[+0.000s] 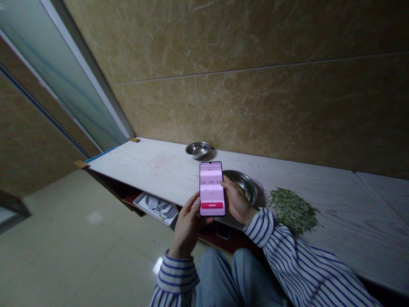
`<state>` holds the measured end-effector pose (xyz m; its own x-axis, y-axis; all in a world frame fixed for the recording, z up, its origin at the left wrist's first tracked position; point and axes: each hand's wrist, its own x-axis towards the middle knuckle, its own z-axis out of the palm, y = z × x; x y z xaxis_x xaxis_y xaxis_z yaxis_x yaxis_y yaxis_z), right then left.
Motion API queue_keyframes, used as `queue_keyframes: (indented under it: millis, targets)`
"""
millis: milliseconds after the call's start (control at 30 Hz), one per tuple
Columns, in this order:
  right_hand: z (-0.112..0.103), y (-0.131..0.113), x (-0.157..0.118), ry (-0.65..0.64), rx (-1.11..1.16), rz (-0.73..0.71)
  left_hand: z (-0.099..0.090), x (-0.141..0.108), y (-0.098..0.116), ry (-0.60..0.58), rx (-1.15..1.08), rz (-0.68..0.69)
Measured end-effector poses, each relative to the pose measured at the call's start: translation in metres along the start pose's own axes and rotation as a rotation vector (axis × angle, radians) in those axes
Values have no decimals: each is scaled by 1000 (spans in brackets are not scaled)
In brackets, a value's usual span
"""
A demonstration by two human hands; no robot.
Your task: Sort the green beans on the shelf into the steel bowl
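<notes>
A phone [211,189] with a lit pinkish screen stands upright between my two hands. Its screen shows a timer reading near 00:09:57 and a red button. My left hand [188,224] grips the lower left side, with fingers wrapped behind it. On the right edge, my right hand [235,200] is closed around the phone, its thumb by the digits. Behind my right hand sits a steel bowl [254,189], partly hidden, with some greenish bits inside. A loose pile of green and pale bits [292,209] lies on the table to the right.
A smaller steel bowl [198,150] stands near the tiled wall [255,106]. The long white table [150,157] runs along that wall. Below its front edge, an open drawer [156,209] holds grey cloth-like items, and a dark phone-like object [223,232] lies on a reddish shelf.
</notes>
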<state>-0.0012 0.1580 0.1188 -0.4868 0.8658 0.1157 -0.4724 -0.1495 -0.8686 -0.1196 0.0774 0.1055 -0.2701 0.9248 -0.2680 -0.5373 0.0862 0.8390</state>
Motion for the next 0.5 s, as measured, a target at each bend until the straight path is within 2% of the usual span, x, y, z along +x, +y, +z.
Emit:
queue_keyframes:
  millis: [100,267,367,500]
  targets:
    - [-2,0,1,4,-47,46,-5,2,2,9,6,20]
    - [-12,-6,1,168,-112,168,-16,12,8,60,20,50]
    - [-21,-15,0,217,-175,126,-25,21,10,59,34,60]
    - [-36,-29,-4,252,-261,59,-39,35,12,135,84,50]
